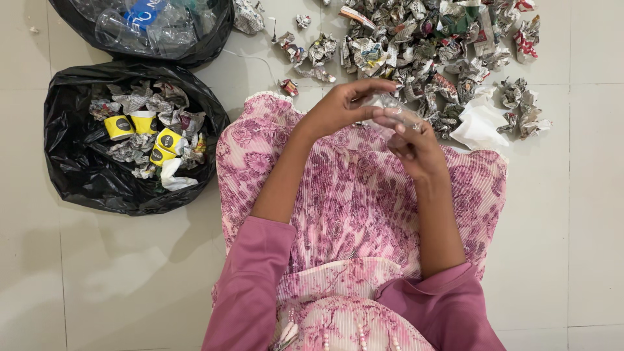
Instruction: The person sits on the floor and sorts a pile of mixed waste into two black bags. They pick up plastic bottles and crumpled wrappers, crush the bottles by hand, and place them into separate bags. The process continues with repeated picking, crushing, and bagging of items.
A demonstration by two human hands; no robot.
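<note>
Clear plastic scrap [392,110] pinched between left hand [344,107] and right hand [416,146], above lap. Looks light, thin, crinkly, likely slippery; best pinched at edges. Crumpled paper pile [429,52] ahead on floor; two black bags [78,162] on left, nearer one holding paper and yellow cups [144,122].

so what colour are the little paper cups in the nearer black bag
Yellow with dark bands, the paper cups in the black bag; head view shows them best.
</note>
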